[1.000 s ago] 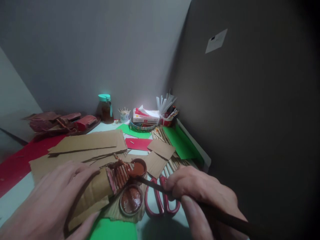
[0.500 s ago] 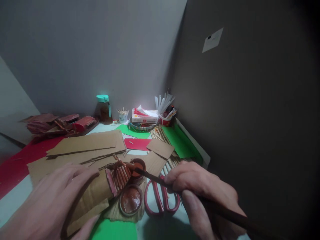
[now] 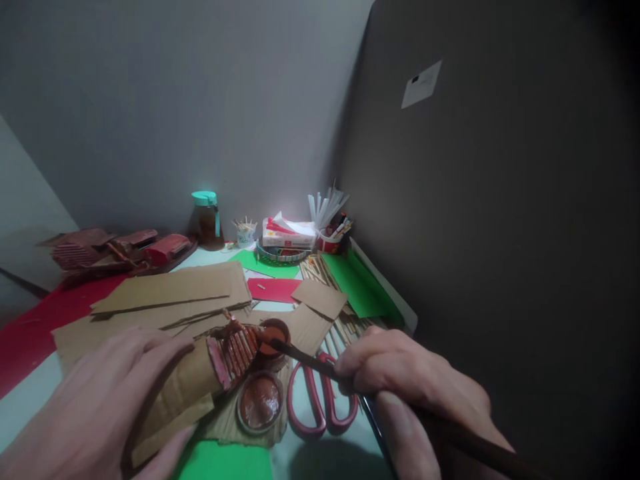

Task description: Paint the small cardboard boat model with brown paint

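My left hand (image 3: 105,407) is wrapped round a curved cardboard piece (image 3: 183,393), whose far end carries ribbed, corrugated cardboard coated in wet reddish-brown paint. Between the fingers and thumb of my right hand (image 3: 405,387) is a dark-handled paintbrush (image 3: 310,360). Its bristles touch the painted ribs at their right edge, in front of a small tub of brown paint (image 3: 275,333). Nearer to me, a second round container (image 3: 260,403) with glossy brown paint rests on a corrugated cardboard scrap (image 3: 225,427). Red-handled scissors (image 3: 307,407) lie below the brush handle.
Flat cardboard sheets (image 3: 170,287) cover the left middle, with painted cardboard pieces (image 3: 100,250) on a tray behind. A jug with a turquoise lid (image 3: 207,220), a tissue pack (image 3: 287,233) and a cup of white sticks (image 3: 330,233) stand along the wall. Green sheets (image 3: 355,287) lie at right.
The brush has shifted slightly along the edge of the painted ribs, and my right hand has moved a little right and down. My left hand keeps its hold on the cardboard piece.
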The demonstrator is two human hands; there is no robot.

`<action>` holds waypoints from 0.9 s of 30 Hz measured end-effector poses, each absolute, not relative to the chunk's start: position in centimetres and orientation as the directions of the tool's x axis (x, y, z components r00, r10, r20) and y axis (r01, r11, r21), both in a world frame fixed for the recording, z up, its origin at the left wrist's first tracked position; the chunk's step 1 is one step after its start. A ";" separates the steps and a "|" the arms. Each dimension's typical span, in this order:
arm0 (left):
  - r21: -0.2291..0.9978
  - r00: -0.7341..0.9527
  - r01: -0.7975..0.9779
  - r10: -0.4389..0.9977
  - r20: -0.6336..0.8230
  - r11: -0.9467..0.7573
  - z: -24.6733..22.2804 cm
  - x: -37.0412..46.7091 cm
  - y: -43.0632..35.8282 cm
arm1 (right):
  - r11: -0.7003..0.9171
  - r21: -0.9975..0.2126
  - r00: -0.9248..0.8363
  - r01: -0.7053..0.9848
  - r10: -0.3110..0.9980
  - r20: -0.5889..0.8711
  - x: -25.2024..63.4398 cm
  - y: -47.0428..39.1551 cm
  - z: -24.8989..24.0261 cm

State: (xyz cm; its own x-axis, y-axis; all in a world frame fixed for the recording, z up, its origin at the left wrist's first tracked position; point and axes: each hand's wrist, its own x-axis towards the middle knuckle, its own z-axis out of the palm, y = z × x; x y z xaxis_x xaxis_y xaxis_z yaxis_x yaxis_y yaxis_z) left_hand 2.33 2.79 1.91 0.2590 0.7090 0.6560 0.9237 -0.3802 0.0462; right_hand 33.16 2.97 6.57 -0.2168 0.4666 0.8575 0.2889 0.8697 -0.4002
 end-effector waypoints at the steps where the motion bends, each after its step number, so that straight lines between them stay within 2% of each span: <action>1: 0.046 0.258 0.924 0.709 0.656 -0.379 1.8 2.4 2.8 | 0.864 -0.400 -0.172 0.306 0.463 0.869 32.9 3.0 6.8; 4: 0.046 0.254 0.926 0.710 0.657 -0.375 1.7 2.4 2.6 | 0.848 -0.408 -0.111 0.338 0.466 0.878 31.7 3.6 7.8; 11: 0.055 0.245 0.928 0.712 0.658 -0.370 1.9 2.6 2.1 | 0.843 -0.413 -0.143 0.345 0.482 0.865 31.2 3.7 7.2; 18: 0.031 0.250 0.936 0.726 0.641 -0.350 0.7 0.9 0.4 | 0.882 -0.384 -0.318 0.273 0.460 0.829 33.1 3.1 6.1; 22: 0.010 0.303 0.926 0.756 0.580 -0.378 0.0 -0.2 0.0 | 0.890 -0.369 -0.242 0.268 0.433 0.868 33.2 3.0 6.2; 27: 0.019 0.289 0.927 0.747 0.599 -0.373 0.2 0.1 -0.1 | 0.871 -0.386 -0.145 0.304 0.443 0.885 32.2 3.3 6.8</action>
State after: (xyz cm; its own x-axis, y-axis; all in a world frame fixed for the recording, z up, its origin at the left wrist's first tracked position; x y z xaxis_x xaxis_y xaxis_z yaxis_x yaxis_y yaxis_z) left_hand 0.09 -0.14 0.21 0.2886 0.7468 0.5992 0.9275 -0.3734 0.0187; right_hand 32.18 3.30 6.80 -0.1451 0.4427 0.8849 0.3038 0.8711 -0.3859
